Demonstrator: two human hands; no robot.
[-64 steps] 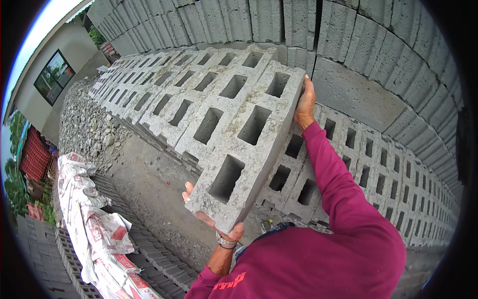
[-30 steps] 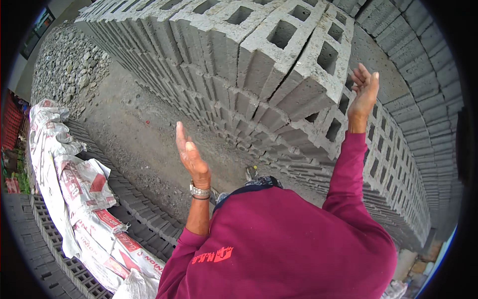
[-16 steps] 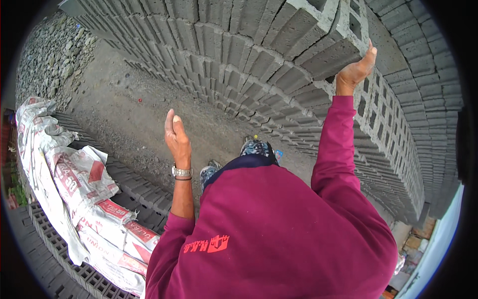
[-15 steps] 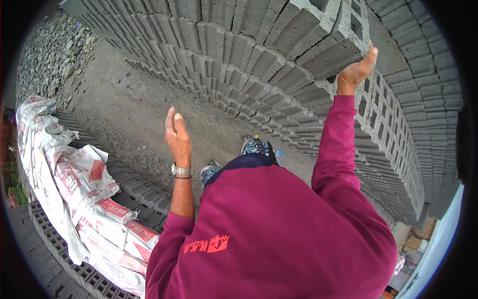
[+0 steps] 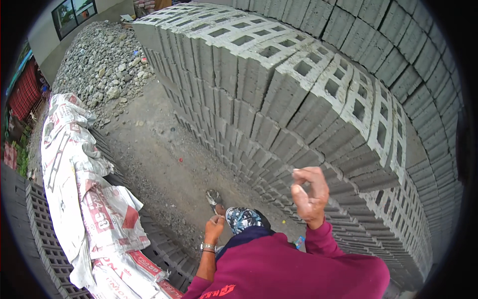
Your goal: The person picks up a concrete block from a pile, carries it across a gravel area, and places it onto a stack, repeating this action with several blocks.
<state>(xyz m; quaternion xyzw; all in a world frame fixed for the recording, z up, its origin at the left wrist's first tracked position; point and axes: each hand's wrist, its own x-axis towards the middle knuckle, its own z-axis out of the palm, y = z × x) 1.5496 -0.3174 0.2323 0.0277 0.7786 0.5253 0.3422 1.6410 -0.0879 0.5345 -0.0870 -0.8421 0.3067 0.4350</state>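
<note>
My right hand [image 5: 311, 195] is raised beside a tall stack of grey hollow concrete blocks [image 5: 254, 82]. Its fingers bend over, the thumb stands apart from them, and nothing is held. A gap seems to lie between this hand and the block faces. Lower down and to the left, my left hand [image 5: 214, 229] hangs near my leg with its fingers curled in. No object shows in it. A metal-band watch [image 5: 208, 247] circles that wrist. Along the stack's top, the blocks show their rectangular holes.
White and red sacks [image 5: 107, 214] lie over more hollow blocks [image 5: 42, 234] on the left. A gravel heap [image 5: 107, 65] rises at the far left, before a building with a window [image 5: 74, 17]. Another block stack [image 5: 368, 35] stands behind the first. Dirt ground [image 5: 159, 164] runs between.
My right hand has come away from the block at the stack's end and dropped lower. My left hand has lowered and its fingers have curled. The view has shifted toward the gravel and building.
</note>
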